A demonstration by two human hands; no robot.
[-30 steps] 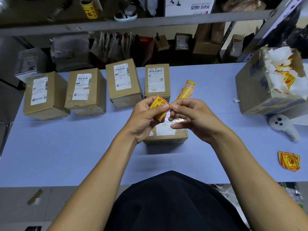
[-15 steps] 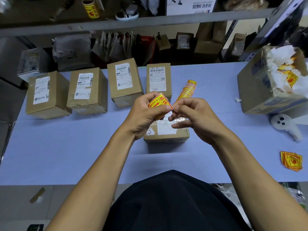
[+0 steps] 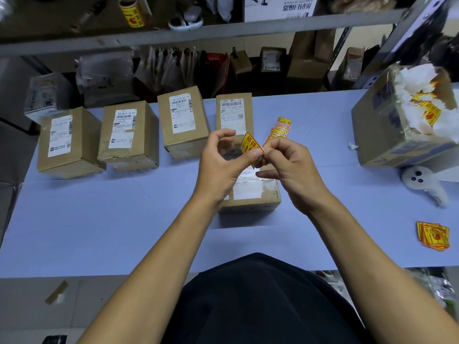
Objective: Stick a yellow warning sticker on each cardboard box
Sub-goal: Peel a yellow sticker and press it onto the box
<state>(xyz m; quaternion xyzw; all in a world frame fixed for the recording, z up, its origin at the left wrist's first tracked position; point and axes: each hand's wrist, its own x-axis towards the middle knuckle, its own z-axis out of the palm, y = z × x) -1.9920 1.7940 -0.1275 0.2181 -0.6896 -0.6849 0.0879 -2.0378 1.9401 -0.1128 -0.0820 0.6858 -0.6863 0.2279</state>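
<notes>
the left hand pinches a yellow warning sticker between thumb and curled fingers, holding it up above the table. the right hand meets it at the sticker's lower right corner, thumb and forefinger pinching there while the other fingers curl loosely below. both hands hover over the nearest cardboard box, which lies flat on the table under them with its white label facing up; its front edge shows just below the wrists.

4 more cardboard boxes stand in a row along the far side of the table: the far-left box, the second box, the third box and the fourth box, the last one directly behind the hands. narrow gaps separate them, and the far-left box sits close to the table's left edge. a strip of stickers lies just right of the fourth box, partly hidden by the right hand's fingers.

a wide band of bare table runs between the row and the near edge on the left. on the right, a large open carton holding crumpled backing paper stands near the right edge, a white device just in front of it, and a small stack of stickers lies near the front right.
</notes>
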